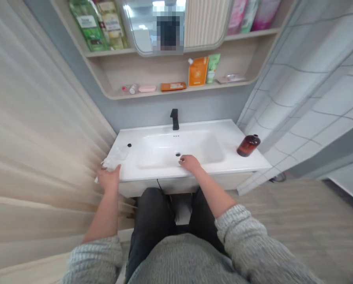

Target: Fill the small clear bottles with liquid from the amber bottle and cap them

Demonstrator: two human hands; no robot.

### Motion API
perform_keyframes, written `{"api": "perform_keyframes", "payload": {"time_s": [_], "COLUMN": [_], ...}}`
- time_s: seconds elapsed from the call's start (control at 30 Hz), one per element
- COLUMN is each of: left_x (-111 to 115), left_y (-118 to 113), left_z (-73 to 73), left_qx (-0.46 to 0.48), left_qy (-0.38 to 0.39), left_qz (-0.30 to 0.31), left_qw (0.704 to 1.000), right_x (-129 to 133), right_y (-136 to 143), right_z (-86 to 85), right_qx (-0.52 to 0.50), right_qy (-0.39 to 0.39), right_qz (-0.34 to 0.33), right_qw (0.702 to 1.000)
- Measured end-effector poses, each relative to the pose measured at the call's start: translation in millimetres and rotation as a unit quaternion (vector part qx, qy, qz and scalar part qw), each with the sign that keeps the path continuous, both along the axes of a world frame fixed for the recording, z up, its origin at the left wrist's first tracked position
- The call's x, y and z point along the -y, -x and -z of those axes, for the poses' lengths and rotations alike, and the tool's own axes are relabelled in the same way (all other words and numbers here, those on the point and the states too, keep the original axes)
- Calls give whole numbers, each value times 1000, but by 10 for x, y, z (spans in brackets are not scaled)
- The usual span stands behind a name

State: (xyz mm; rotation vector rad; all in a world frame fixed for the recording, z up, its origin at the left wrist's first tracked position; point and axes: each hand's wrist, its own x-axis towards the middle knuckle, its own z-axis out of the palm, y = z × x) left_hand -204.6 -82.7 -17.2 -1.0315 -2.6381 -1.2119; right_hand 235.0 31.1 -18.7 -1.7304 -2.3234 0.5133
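My left hand (109,178) is at the left front corner of the white washbasin counter (129,171). Its fingers and thumb are curved around the near end of a crumpled, see-through whitish piece that looks like thin plastic (115,158). Just beyond that piece lies a small round black part (129,145). Over the front rim of the sink basin (158,157), near the drain (178,154), my right hand (190,162) is curled closed. Whatever its fingertips hold, if anything, is too small to name.
A black faucet (175,119) rises behind the basin. On the counter's right stands a brown bottle (248,145) without a cap. Above hangs a mirrored shelf unit (147,67) bearing bottles, an orange pouch (198,71) and a green tube (213,69). A curtain (46,138) borders the left side.
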Motion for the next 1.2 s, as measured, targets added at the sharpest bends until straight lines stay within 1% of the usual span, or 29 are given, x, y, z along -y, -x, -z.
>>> {"api": "perform_keyframes", "payload": {"time_s": [0.1, 0.17, 0.27, 0.3, 0.33, 0.37, 0.4, 0.47, 0.5, 0.6, 0.67, 0.7, 0.77, 0.83, 0.9, 0.93, 1.0, 1.07, 1.13, 1.17, 1.2], "left_x": [-7, 70, 239, 278, 295, 283, 240, 71, -42, -394, -578, -652, -784, -932, -1126, -1241, -1489, -1726, -1911, -1978, -2027], "left_y": [-96, -176, -338, -409, -488, -576, -670, -864, -957, -1181, -1265, -1283, -1267, -1186, -1058, -984, -828, -683, -568, -527, -496], "left_z": [17, 24, 6, -12, -36, -64, -94, -142, -154, -131, -89, -74, -82, -154, -284, -360, -512, -630, -689, -693, -682], "left_qx": [-13, -46, -126, -152, -173, -188, -195, -189, -184, -202, -217, -221, -226, -242, -272, -289, -304, -294, -274, -263, -247], "left_qy": [-11, -35, -87, -101, -110, -112, -106, -72, -50, 19, 55, 66, 81, 97, 131, 154, 187, 207, 218, 220, 210], "left_qz": [-26, -19, -9, 12, 50, 102, 165, 286, 326, 398, 411, 409, 392, 361, 327, 319, 320, 311, 298, 296, 308], "left_qw": [1000, 998, 988, 983, 977, 970, 961, 937, 926, 894, 884, 883, 888, 895, 895, 889, 877, 880, 888, 892, 895], "right_x": [21, 20, 3, -3, -7, -9, -8, 1, 8, 34, 50, 56, 64, 66, 65, 64, 59, 51, 40, 33, 26], "right_y": [-8, -6, -3, -3, -4, -6, -8, -12, -15, -26, -36, -39, -42, -37, -30, -27, -24, -26, -30, -32, -33], "right_z": [-26, -36, -27, -19, -10, -2, 5, 10, 8, -17, -41, -55, -79, -96, -101, -99, -89, -75, -62, -57, -53], "right_qx": [-9, -12, -15, -16, -17, -18, -18, -16, -16, -19, -28, -32, -37, -35, -31, -30, -29, -33, -38, -41, -42], "right_qy": [3, 8, 14, 14, 12, 8, 4, 0, -1, -3, -6, -7, -4, 2, 6, 8, 9, 8, 2, 1, 1], "right_qz": [10, 13, 13, 14, 14, 14, 14, 16, 17, 20, 22, 24, 28, 29, 27, 26, 25, 26, 31, 32, 33], "right_qw": [1000, 1000, 1000, 1000, 1000, 1000, 1000, 1000, 1000, 1000, 999, 999, 999, 999, 999, 999, 999, 999, 999, 999, 999]}}
